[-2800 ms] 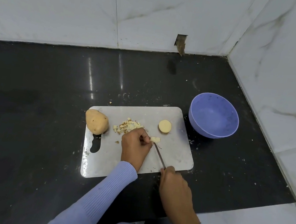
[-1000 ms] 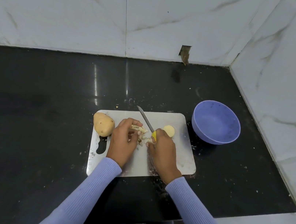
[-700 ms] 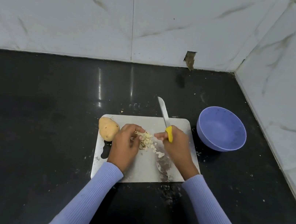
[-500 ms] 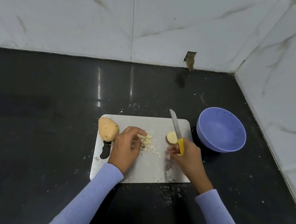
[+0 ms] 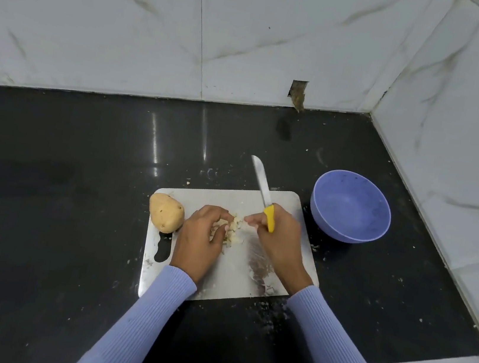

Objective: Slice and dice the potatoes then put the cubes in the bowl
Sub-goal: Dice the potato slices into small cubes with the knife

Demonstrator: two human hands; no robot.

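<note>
Scooping the small potato cubes [image 5: 232, 230] together on the cutting board [image 5: 262, 271], the left hand [image 5: 200, 239] curls round the pile. The right hand [image 5: 278, 238] grips the knife [image 5: 262, 194] by its yellow handle. The cubes look light, wet and slippery, so cup them from both sides. The bowl [image 5: 351, 207] waits just beside the board, and a whole potato [image 5: 165, 212] sits at the board's left edge.

Glossy black counter [image 5: 75, 188], brushed metal board [image 5: 248, 279], matt plastic bowl [image 5: 352, 207].
</note>
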